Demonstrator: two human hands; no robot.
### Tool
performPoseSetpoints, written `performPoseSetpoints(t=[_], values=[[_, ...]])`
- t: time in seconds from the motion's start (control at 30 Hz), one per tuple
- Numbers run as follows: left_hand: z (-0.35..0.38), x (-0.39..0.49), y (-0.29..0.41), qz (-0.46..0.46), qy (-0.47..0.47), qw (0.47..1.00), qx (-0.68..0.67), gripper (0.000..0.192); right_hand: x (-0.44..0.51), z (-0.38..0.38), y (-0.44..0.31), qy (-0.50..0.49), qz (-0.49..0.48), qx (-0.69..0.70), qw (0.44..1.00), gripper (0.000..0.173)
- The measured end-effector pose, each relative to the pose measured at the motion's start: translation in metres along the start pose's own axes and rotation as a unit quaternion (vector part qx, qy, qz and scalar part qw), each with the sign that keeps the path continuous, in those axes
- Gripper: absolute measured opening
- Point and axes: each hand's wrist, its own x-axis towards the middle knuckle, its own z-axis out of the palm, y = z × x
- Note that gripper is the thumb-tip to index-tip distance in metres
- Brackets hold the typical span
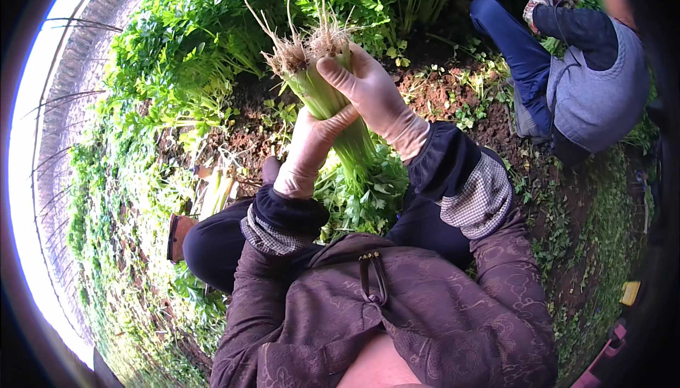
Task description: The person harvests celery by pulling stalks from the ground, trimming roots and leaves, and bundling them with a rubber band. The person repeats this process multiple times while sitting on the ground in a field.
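A bunch of celery [353, 157] is held upside down in front of me, its tangled, soil-flecked roots [292, 54] pointing away and its leaves [366, 204] hanging between my knees. My left hand [308, 146], in a pale thin glove, wraps around the stalks from the left. Higher up, close to the roots, my right hand [374, 90] grips the same bunch, its thumb lying across the stalk bases. The left fingers are mostly hidden behind the stalks. More celery stalks [217, 191] lie on the ground beside my left leg.
Dense celery plants [196, 32] stand ahead, beyond a strip of reddish soil [430, 90]. At right a co-worker [595, 79] crouches, a gloved hand near some roots. A yellow object [630, 293] and a pink object [600, 356] lie at lower right. Bright sheeting borders the left.
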Motion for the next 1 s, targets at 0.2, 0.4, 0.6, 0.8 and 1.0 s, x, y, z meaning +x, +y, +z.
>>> performPoseSetpoints(t=[0.2,0.4,0.6,0.8,1.0], values=[[-0.001,-0.004,0.005,0.012,0.021,0.998,-0.065,0.055,0.009,-0.006,0.000,0.057,0.071,0.087,0.992,0.051],[-0.005,-0.001,0.002,-0.003,0.003,0.996,-0.092,0.050,0.005,-0.011,0.007,0.042,0.014,-0.056,0.997,0.041],[-0.003,0.002,-0.004,0.021,0.023,0.996,-0.089,0.046,0.002,-0.009,0.003,0.095,0.084,0.008,0.992,0.030],[0.005,0.001,-0.006,0.004,0.029,0.999,-0.043,0.040,-0.001,-0.003,0.003,0.075,0.052,0.088,0.992,0.035],[0.002,-0.002,-0.001,0.016,0.041,0.997,-0.066,0.042,0.004,-0.012,-0.001,0.077,0.078,0.075,0.991,0.041]])
